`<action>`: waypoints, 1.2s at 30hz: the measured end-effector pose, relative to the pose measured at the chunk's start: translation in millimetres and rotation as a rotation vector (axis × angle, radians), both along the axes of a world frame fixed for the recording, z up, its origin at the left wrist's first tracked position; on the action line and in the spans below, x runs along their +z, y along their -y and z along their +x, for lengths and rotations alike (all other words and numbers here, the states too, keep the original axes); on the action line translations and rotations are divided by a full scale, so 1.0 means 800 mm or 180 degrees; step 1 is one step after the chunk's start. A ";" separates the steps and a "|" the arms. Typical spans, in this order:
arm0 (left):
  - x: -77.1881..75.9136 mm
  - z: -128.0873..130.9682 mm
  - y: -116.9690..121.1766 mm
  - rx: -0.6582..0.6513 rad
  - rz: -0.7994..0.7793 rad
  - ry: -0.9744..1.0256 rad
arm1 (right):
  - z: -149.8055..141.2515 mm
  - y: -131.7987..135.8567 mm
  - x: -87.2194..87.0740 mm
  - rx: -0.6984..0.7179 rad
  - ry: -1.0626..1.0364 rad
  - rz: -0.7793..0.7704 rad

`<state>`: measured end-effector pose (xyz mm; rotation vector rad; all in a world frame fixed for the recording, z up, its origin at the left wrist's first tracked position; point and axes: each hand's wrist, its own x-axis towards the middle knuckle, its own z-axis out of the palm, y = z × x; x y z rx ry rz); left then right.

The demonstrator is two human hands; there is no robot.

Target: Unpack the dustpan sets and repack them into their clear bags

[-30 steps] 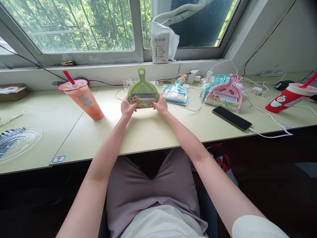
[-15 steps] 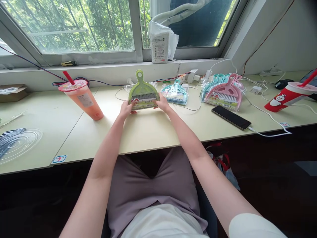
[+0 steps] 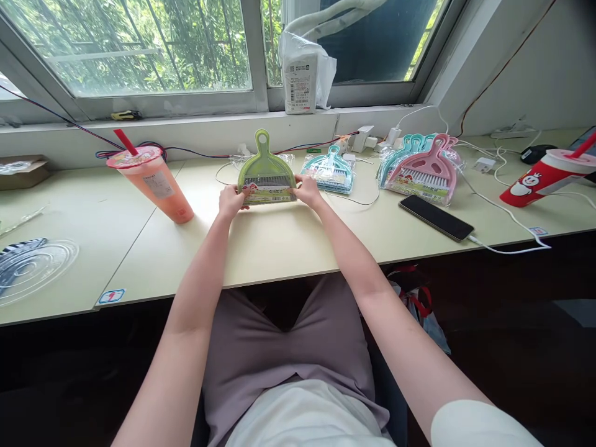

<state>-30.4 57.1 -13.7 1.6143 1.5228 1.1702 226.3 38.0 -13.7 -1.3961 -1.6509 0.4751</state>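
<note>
A green dustpan and brush set (image 3: 266, 166) in clear wrapping is tilted up over the desk, its handle pointing toward the window. My left hand (image 3: 233, 201) grips its lower left corner, thumb in front. At the lower right corner, my right hand (image 3: 306, 191) is closed on the same set. Just right of it lies a blue dustpan and brush set (image 3: 329, 171), also wrapped. Farther right, a pink dustpan and brush set (image 3: 426, 172) overlaps several teal ones (image 3: 395, 155).
A cup of orange drink (image 3: 156, 183) leans at the left. A black phone (image 3: 436, 217) on a white cable lies near the right front edge, beside a red cup (image 3: 535, 180). Chargers (image 3: 361, 139) and wires run along the sill, where a wrapped package (image 3: 300, 85) stands.
The green set has shifted very slightly left with both hands still on it, and its lower edge looks closer to the desk. The other things stay where they were.
</note>
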 end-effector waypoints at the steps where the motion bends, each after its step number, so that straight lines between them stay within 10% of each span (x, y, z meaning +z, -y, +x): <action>1: 0.001 -0.001 0.000 0.0023 0.0010 -0.0031 | 0.000 0.000 0.000 0.0018 -0.0042 0.0017; 23: 0.022 -0.010 0.016 -0.0910 0.0230 0.0584 | 0.004 0.007 0.009 0.0136 -0.1696 -0.0756; 36: 0.019 -0.006 0.013 -0.0376 0.0162 0.0836 | -0.007 0.006 -0.001 0.0186 -0.1199 -0.0556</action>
